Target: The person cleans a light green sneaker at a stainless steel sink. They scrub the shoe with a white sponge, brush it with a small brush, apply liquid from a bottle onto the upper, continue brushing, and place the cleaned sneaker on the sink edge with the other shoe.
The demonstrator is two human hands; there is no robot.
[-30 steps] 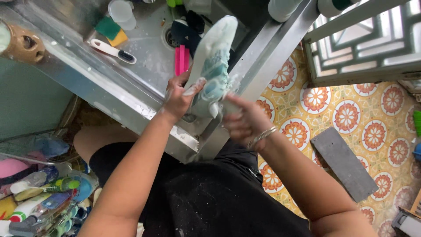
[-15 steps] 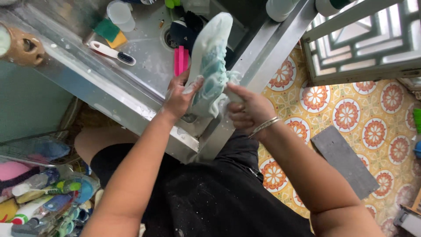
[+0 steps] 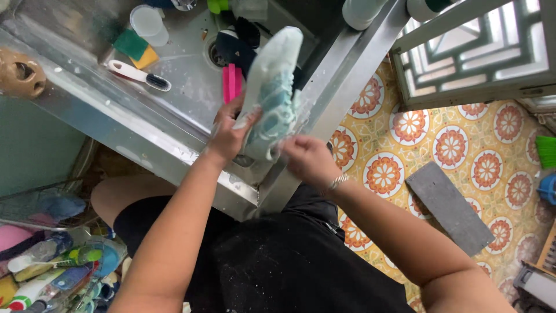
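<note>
A pale mint-green sneaker (image 3: 271,87), wet and soapy, is held toe-up over the steel sink (image 3: 145,139). My left hand (image 3: 230,132) grips its side near the heel. My right hand (image 3: 307,159) presses against the shoe's lower end at the sink's corner, fingers curled; I cannot tell whether anything is inside them. A bracelet sits on that wrist.
In the sink lie a white brush with dark bristles (image 3: 139,75), a green-and-yellow sponge (image 3: 136,49), a clear cup (image 3: 149,24), a pink brush (image 3: 231,82) and dark cloth by the drain. Bottles fill a basket (image 3: 52,266) at lower left. A grey slab (image 3: 449,207) lies on the patterned floor tiles.
The sneaker has tilted slightly right and risen a little. My right hand has shifted lower along the shoe's heel end; my left hand keeps its grip.
</note>
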